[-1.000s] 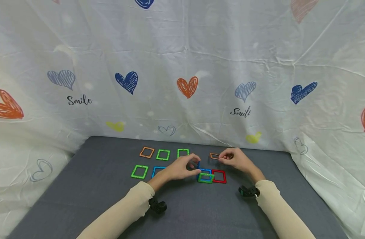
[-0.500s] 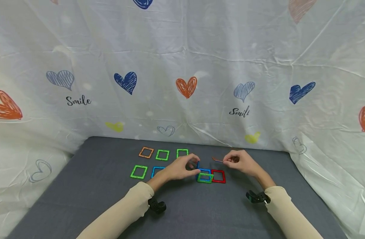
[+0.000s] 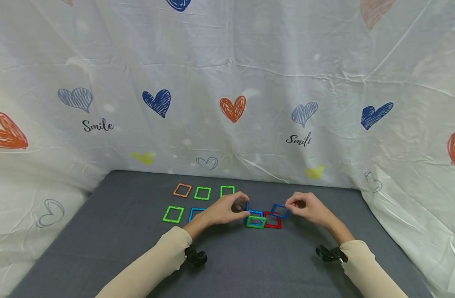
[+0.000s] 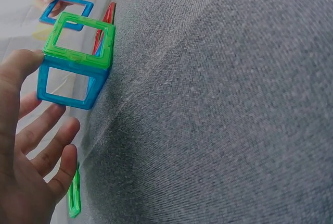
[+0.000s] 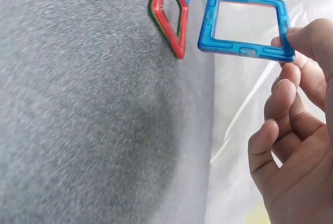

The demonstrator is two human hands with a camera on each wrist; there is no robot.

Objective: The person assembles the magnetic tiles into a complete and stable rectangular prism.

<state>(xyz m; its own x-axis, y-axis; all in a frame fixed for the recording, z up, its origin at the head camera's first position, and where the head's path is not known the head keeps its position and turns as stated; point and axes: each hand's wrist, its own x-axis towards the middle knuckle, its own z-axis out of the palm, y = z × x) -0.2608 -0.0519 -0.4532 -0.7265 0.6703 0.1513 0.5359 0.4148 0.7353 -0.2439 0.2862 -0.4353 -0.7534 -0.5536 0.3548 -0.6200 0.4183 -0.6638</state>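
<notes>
My left hand (image 3: pixel 225 209) pinches a small standing build of square magnetic tiles between thumb and fingers. In the left wrist view, a green tile (image 4: pixel 73 56) meets a blue tile (image 4: pixel 65 101) along one edge, with the thumb at their corner. A red tile (image 3: pixel 274 227) lies flat against the build's right side. My right hand (image 3: pixel 305 209) pinches a blue square magnetic tile (image 5: pixel 209 23) by one corner, raised and tilted, overlapping the red tile in the head view. A thin reddish edge shows along its inner rim. The right hand's other fingers curl loosely below it.
Left of the build, more square tiles lie flat on the dark grey table (image 3: pixel 138 248): an orange tile (image 3: pixel 180 195), several green ones and a blue tile (image 3: pixel 190 214) partly hidden by the left hand. A white curtain with printed hearts (image 3: pixel 233 109) hangs behind the table.
My right hand has drawn an orange-faced tile from the back right toward me; it has turned, and a blue face shows now. The left hand stays on the build.
</notes>
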